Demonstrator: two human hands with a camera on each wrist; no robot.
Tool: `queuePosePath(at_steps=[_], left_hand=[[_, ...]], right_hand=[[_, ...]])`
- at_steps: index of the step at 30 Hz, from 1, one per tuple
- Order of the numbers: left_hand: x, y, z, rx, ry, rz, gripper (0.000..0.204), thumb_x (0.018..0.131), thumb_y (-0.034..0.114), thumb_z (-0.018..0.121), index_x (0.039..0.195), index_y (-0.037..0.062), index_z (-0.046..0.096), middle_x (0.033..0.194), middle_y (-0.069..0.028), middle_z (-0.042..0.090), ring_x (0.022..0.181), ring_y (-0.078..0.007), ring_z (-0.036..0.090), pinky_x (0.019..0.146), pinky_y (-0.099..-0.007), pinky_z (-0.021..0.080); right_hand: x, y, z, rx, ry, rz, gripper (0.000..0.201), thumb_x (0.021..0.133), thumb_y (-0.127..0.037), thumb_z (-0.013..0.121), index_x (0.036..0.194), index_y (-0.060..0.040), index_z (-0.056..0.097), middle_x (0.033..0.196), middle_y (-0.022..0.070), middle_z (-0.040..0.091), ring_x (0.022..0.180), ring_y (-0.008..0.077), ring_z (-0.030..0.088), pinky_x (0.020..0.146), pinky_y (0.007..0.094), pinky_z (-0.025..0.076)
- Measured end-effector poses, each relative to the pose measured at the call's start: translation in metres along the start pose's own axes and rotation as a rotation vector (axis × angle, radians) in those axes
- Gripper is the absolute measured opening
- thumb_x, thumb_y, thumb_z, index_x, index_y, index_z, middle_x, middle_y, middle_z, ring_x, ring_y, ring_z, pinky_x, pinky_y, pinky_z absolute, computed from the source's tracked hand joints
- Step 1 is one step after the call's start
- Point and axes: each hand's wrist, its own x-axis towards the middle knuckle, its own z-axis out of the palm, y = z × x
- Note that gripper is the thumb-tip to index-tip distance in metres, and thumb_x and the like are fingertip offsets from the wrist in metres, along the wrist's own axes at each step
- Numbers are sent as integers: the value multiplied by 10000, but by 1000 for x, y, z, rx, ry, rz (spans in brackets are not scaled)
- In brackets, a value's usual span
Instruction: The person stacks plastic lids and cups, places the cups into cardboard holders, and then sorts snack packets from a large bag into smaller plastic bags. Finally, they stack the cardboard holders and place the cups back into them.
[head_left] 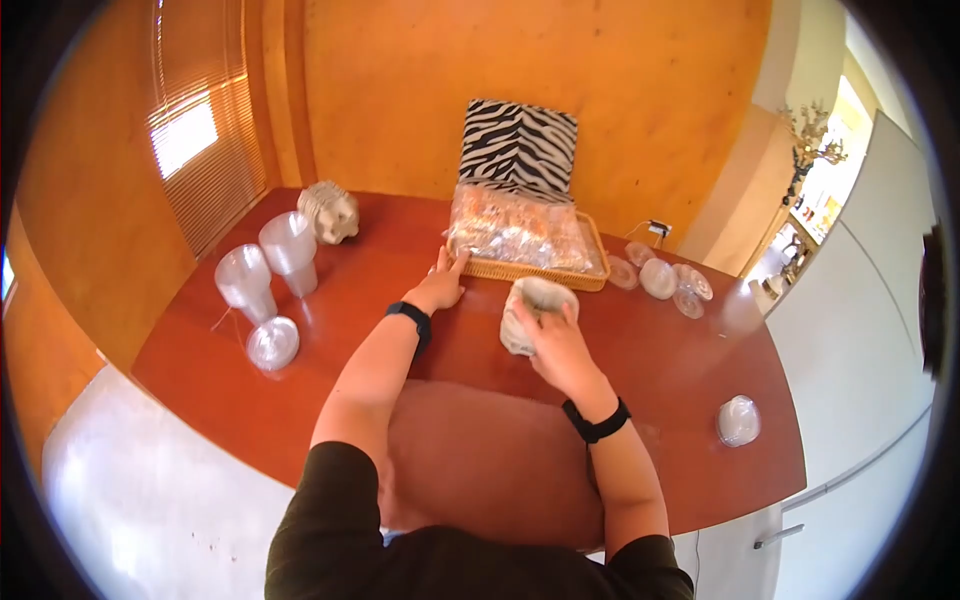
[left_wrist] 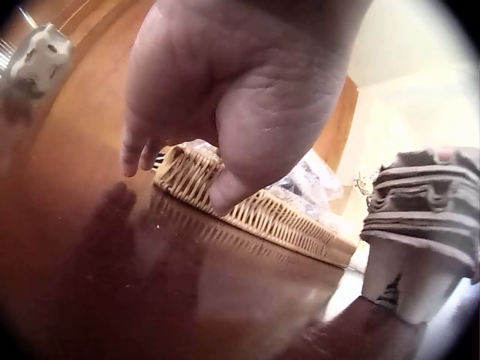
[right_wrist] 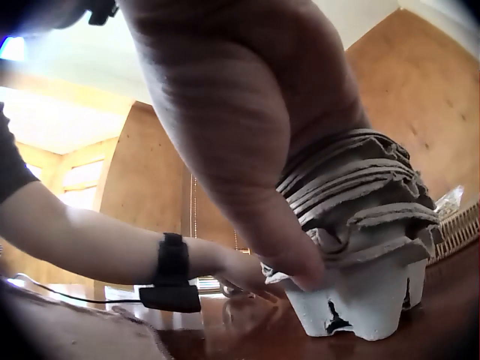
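Note:
In the head view my right hand grips a stack of grey moulded-pulp cup carriers. Its thumb presses the outer side while the other fingers reach in over the top. The right wrist view shows several nested layers with rough rims above a pale cupped base, low over the table. My left hand reaches forward with fingers loosely extended, fingertips right at the near left corner of a wicker basket. In the left wrist view its thumb overlaps the basket's woven wall, and nothing is held.
Clear plastic packs fill the basket, with a zebra-print panel behind. Stacked clear cups and a round clear stack stand left, near another pulp carrier. Clear lids lie right; another clear stack sits near the right edge.

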Motion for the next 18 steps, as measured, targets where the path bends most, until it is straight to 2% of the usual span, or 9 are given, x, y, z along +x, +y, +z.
queuePosePath(at_steps=[3,6,12,14,15,18], left_hand=[[23,-2,20,-57,62,-34,849,876,241,591,1500,221,16,1487,-316,-123,1279,-527,323,1047,-446,357],[37,2,15,-50,-2,-102,888,872,283,609,1498,221,-17,1473,-335,-144,1287,-526,314,1049,-444,351],[48,-4,13,-11,-27,-98,976,827,298,663,1493,203,-44,1490,-318,-95,1288,-511,323,1048,-445,360],[36,-3,5,-13,-55,-66,990,822,297,669,1491,195,-53,1499,-307,-65,1288,-501,331,1046,-444,364],[26,-5,2,14,-61,-21,990,821,295,674,1491,182,-47,1508,-293,-4,1287,-488,342,1043,-446,368],[-23,4,-21,14,-180,4,964,837,293,669,1489,156,-28,1507,-294,40,1336,-448,282,1080,-437,317]], right_hand=[[-4,5,4,-27,37,-28,830,666,16,654,1417,-93,318,881,143,546,915,319,549,1022,527,313],[-4,5,6,-76,48,-28,813,684,18,637,1423,-88,316,891,144,550,914,314,552,1029,522,303],[-3,1,6,-68,42,-15,786,693,12,623,1418,-86,335,900,147,552,922,319,552,1024,526,307],[-3,4,4,-69,41,-31,782,691,14,622,1414,-85,342,898,148,551,918,321,551,1020,527,310],[-3,7,7,-86,66,-56,791,684,8,628,1415,-89,341,889,148,546,906,322,549,1018,527,311],[-4,12,3,-5,42,-83,819,661,1,651,1413,-96,341,878,146,538,898,326,543,1018,528,312]])
